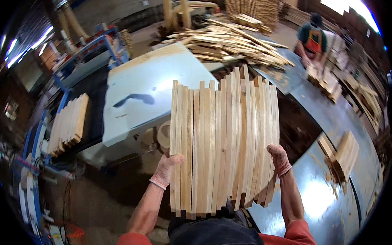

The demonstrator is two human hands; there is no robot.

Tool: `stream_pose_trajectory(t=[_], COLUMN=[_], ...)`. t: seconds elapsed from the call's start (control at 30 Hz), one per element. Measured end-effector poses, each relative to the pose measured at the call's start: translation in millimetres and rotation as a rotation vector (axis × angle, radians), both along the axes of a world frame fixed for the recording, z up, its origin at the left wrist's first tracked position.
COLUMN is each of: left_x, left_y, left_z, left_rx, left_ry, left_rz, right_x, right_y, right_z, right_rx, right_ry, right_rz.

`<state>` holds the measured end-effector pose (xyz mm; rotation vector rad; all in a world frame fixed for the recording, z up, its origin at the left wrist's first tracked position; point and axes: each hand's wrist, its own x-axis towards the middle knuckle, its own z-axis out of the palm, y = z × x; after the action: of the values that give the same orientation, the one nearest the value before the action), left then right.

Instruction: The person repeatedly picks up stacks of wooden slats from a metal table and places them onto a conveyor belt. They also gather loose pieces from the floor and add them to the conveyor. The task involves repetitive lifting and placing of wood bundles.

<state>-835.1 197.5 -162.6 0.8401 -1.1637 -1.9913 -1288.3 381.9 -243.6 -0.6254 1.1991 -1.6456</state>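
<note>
A wide bundle of pale wooden strips [223, 143], set side by side with uneven ends, is held up in front of my dark apron. My left hand [166, 168], in a whitish work glove, presses on the bundle's left edge with the thumb over its front. On the opposite edge, my right hand [279, 159] grips in the same way, also gloved. Both hands squeeze the strips together between them. The fingers behind the wood are hidden.
A pale metal table [148, 87] stands ahead. To the left, more strips [69, 123] lie on a dark conveyor of a blue-framed machine. A wood block stack [346, 155] sits on the right metal table [312, 183]. Loose boards [227, 42] are piled behind; a co-worker [312, 40] handles wood.
</note>
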Motion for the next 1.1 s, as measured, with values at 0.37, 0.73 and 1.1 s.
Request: stream_pose_trajectory(t=[0.37, 0.73, 1.1], left_x=[81.8, 136.6, 248.6], left_y=[-185.0, -374.8, -513.9], left_z=[-26.7, -24.4, -5.1], left_rx=[0.178, 0.323, -0.119], left_ry=[0.048, -0.131, -1.024], left_rz=[0.272, 0.373, 0.288], right_x=[51.2, 105.6, 207.1], right_y=[-305.0, -555.3, -693.9], right_z=[62.8, 24.6, -14.9], right_rx=[0.09, 0.301, 0.311], right_ry=[-0.167, 0.02, -0.109], right_rz=[0.352, 0.46, 0.426])
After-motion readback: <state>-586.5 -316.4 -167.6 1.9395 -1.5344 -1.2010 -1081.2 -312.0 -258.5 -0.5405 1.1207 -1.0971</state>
